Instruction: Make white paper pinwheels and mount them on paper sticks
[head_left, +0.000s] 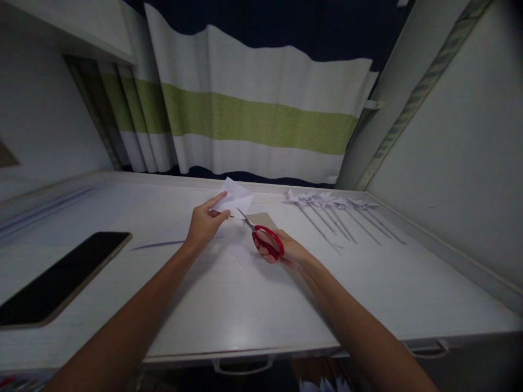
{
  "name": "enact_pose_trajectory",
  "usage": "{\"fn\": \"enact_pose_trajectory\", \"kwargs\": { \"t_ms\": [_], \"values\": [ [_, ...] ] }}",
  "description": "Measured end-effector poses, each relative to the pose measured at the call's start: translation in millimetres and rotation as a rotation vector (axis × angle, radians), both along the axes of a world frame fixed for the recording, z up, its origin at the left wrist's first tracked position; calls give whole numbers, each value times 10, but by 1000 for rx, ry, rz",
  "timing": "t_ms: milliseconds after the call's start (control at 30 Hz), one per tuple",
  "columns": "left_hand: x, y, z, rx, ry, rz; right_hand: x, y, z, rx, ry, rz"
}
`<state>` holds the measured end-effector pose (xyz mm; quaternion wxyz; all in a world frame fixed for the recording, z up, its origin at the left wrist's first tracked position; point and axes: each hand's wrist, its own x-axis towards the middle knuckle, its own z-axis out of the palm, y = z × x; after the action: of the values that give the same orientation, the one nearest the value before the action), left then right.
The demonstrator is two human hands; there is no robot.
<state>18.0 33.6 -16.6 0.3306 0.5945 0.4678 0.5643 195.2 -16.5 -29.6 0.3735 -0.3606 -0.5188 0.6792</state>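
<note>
My left hand [204,222] pinches a folded piece of white paper [237,196] between thumb and fingers, raised above the desk. In my right hand [291,247] is a pair of red-handled scissors [267,242]. Its blades are apart and point up and left, at the lower edge of the paper. Behind the scissors a greyish-beige flat piece [263,219] shows in part; what it is I cannot make out. Beneath my hands a white paper scrap [242,251] lies on the desk.
Several white paper flowers on stems [330,209] lie at the back right. A dark-screened tablet [65,277] rests at the left on the white desk [229,321]. A flat sheet of paper [163,237] is beside my left wrist. A striped curtain [261,120] hangs behind.
</note>
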Motion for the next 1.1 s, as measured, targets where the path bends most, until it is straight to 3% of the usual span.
{"fn": "enact_pose_trajectory", "kwargs": {
  "t_ms": [200,333,433,567,633,733,833,933,1033,1100],
  "values": [
    [-13,-9,7,16,46,15,35,-3,27,20,-13,3],
    [-69,29,-2,28,118,53,160,25,41,-14,-61,94],
    [-96,47,2,52,137,29,217,57,67,77,-104,-10],
    [-76,16,24,30,130,-208,203,128,63,316,-114,-436],
    [-61,-12,32,-9,129,-364,193,171,28,374,-144,-565],
    [-57,-41,38,-46,136,-558,187,215,-44,426,-196,-575],
    [-64,-43,34,-19,176,-651,166,223,-99,461,-276,-523],
    [-40,-34,1,10,210,-581,119,218,-138,498,-295,-550],
    [36,-46,-62,25,198,-415,76,219,-179,522,-254,-666],
    [106,-76,-100,-1,179,-377,63,221,-203,532,-234,-738]
  ]
}}
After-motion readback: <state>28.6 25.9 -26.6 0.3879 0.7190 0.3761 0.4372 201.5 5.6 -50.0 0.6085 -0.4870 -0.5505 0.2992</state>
